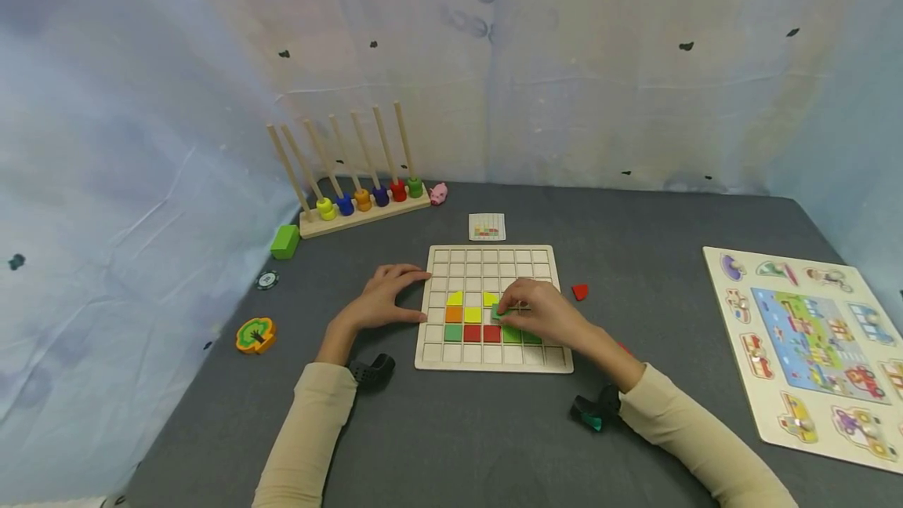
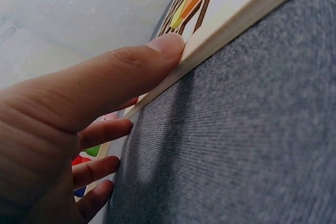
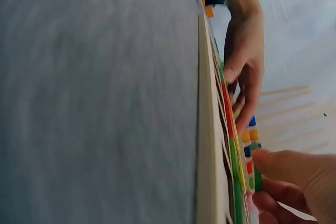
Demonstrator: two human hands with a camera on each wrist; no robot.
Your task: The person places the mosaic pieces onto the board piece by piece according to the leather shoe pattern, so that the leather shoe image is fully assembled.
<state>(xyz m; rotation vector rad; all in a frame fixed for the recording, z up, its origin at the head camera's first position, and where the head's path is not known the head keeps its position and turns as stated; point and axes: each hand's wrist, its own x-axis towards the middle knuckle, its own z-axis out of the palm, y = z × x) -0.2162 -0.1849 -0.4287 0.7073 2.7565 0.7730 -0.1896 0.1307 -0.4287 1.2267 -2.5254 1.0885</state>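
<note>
A square wooden grid board (image 1: pixel 494 362) lies flat in the middle of the table. My left hand (image 1: pixel 381 300) rests at its left edge, the thumb touching the rim in the left wrist view and the other fingers loosely extended. Over the board's right half, my right hand (image 1: pixel 539 312) pinches a small green tile (image 3: pixel 258 179) between thumb and fingers. Coloured tiles fill several cells: a green tile (image 1: pixel 453 332), red tiles (image 1: pixel 472 332), an orange tile (image 1: pixel 454 314) and yellow tiles (image 1: pixel 473 314). The right hand hides some cells.
A small pattern card (image 1: pixel 487 227) lies behind the board. A red piece (image 1: pixel 580 292) is to the right. A peg stand (image 1: pixel 367 212), pink pig (image 1: pixel 438 194), green block (image 1: pixel 285 242), round chip (image 1: pixel 267 280) and tree toy (image 1: pixel 255 335) stand left. A picture puzzle (image 1: pixel 776 414) lies far right.
</note>
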